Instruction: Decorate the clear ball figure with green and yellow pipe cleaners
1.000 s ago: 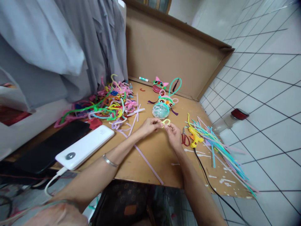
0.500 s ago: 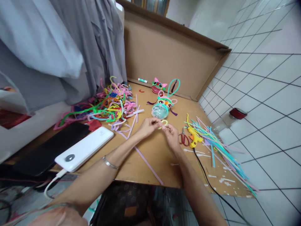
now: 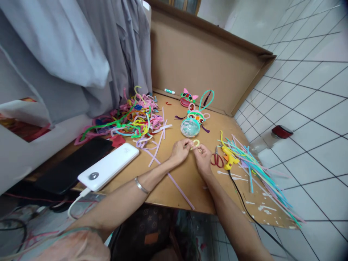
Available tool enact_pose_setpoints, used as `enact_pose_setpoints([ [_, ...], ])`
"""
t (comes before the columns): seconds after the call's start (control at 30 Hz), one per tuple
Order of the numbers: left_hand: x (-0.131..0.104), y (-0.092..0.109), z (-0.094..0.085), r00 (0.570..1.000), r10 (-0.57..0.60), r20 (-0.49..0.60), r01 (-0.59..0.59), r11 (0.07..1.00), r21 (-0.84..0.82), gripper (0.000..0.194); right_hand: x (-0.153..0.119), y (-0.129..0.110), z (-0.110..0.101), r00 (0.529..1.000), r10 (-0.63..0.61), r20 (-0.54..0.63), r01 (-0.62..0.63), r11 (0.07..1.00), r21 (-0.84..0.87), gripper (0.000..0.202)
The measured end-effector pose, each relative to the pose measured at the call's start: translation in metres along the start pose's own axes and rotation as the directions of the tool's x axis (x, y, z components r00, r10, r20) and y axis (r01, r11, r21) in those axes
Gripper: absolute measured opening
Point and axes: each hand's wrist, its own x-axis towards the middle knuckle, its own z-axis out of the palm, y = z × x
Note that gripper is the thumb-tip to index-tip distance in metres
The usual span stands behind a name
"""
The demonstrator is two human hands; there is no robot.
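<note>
My left hand (image 3: 180, 151) and my right hand (image 3: 202, 156) meet over the middle of the table. Both are closed in a pinch on a pale yellow pipe cleaner (image 3: 196, 143) bent into a small loop. Just beyond it sits a clear, round ball (image 3: 190, 128) with a teal and whitish inside. Behind the ball is a pipe-cleaner animal face (image 3: 196, 116) with pink ring ears, purple tassels and a teal loop. A second face (image 3: 187, 98), red and green with pink pointed ears, rests farther back.
A tangled heap of pipe cleaners (image 3: 136, 119) fills the left. Nearer are a white power bank (image 3: 111, 165) and a black slab (image 3: 72, 166). Red-handled scissors (image 3: 217, 160), a yellow glue gun (image 3: 230, 158) with cord, and straight pipe cleaners (image 3: 261, 177) lie right. Cardboard (image 3: 201, 61) stands behind.
My fingertips have drawn closer together at the lower end of the yellow loop. The whole scene has shifted slightly right as my head turned.
</note>
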Motion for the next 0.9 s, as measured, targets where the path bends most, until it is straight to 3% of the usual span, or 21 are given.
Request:
enact_pose_setpoints([
  [0.1,0.001,-0.003,0.004,1.0,-0.005,-0.001,0.005,0.981,-0.196,0.023,0.0,0.002,0.001,0.999,0.02,-0.04,-0.017,0.997,0.071,0.029],
  [0.2,0.006,-0.009,0.009,0.99,-0.121,0.074,0.141,0.867,-0.477,0.034,0.001,0.0,0.002,0.997,0.066,-0.038,-0.059,0.986,0.159,0.031],
  [0.27,0.008,-0.011,0.011,0.972,-0.198,0.127,0.235,0.782,-0.577,0.043,0.002,-0.003,0.002,0.996,0.085,-0.023,-0.078,0.977,0.199,0.032],
  [0.33,0.009,-0.01,0.012,0.966,-0.215,0.142,0.256,0.75,-0.609,0.049,0.002,-0.005,0.001,0.997,0.081,-0.017,-0.076,0.978,0.196,0.034],
  [0.5,0.003,-0.005,0.011,0.992,-0.103,0.074,0.127,0.828,-0.546,0.038,0.003,-0.003,-0.005,0.999,0.039,-0.029,-0.036,0.994,0.099,0.034],
  [0.6,0.003,-0.004,0.008,0.992,-0.123,0.042,0.126,0.832,-0.54,0.034,0.001,-0.002,-0.007,1.0,0.023,0.0,-0.023,0.996,0.088,0.028],
  [0.77,0.011,-0.004,-0.002,0.963,-0.27,0.016,0.211,0.714,-0.668,0.036,0.002,-0.004,-0.008,0.995,0.018,-0.099,0.003,0.979,0.204,0.023],
  [0.9,0.016,-0.003,-0.008,0.943,-0.324,0.078,0.276,0.627,-0.729,0.033,0.005,-0.001,-0.005,0.992,0.023,-0.126,0.002,0.982,0.189,0.031],
])
